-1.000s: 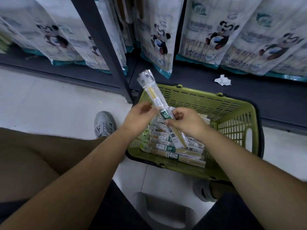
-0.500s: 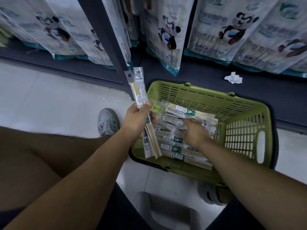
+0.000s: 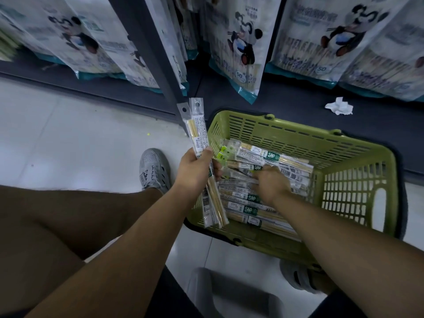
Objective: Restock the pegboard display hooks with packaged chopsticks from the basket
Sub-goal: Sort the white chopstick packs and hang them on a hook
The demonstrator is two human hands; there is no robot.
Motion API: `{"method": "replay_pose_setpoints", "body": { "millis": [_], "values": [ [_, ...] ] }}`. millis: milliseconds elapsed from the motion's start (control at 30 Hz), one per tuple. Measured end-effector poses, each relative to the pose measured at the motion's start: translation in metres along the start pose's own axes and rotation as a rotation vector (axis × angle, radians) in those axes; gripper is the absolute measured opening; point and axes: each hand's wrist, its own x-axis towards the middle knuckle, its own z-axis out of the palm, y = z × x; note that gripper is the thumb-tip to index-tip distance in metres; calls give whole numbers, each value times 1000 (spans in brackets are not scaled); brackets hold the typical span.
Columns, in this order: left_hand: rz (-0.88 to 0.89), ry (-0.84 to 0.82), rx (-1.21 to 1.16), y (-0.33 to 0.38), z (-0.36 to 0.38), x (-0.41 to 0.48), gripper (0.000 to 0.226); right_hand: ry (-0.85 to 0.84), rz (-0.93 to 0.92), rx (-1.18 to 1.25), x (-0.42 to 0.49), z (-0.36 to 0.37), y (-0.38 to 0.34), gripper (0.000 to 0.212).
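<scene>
The green basket (image 3: 298,138) sits right of centre on the floor, filled with packaged chopsticks (image 3: 241,196). At centre, the left hand (image 3: 195,175) grips two packs (image 3: 195,129) upright beside the basket's rim. The right hand (image 3: 271,185) reaches into the pile, but it is blurred and I cannot tell its grip.

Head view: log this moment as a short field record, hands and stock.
basket: green slotted plastic basket on the floor by the shelf
left hand: grips at least two slim clear chopstick packs, hang-holes up
right hand: down among the loose chopstick packs in the basket; grip unclear
shelf stock: white panda-printed bags
stray item: crumpled white paper on the dark shelf base
</scene>
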Motion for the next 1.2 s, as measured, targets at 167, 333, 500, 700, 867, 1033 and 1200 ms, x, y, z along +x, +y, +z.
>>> {"method": "replay_pose_setpoints", "body": {
  "millis": [167,333,500,700,867,1033,1200],
  "values": [
    [18,21,69,0,1,0,25,39,-7,138,-7,-29,14,18],
    [42,-26,97,-2,12,-8,27,50,-172,398,-25,-76,-18,40],
    [99,-208,-87,-1,20,-21,59,124,-254,567,-43,-92,-60,34],
    [12,-102,-68,3,9,-10,21,-101,-85,1201,-50,-90,-62,39],
    [35,-140,-56,0,15,-11,32,54,-56,1320,-45,-87,-66,10],
    [63,-6,-30,0,15,-5,28,92,-24,1335,-34,-82,-53,8],
    [20,25,-64,2,12,1,20,239,108,657,2,-58,3,20]
  ]
}}
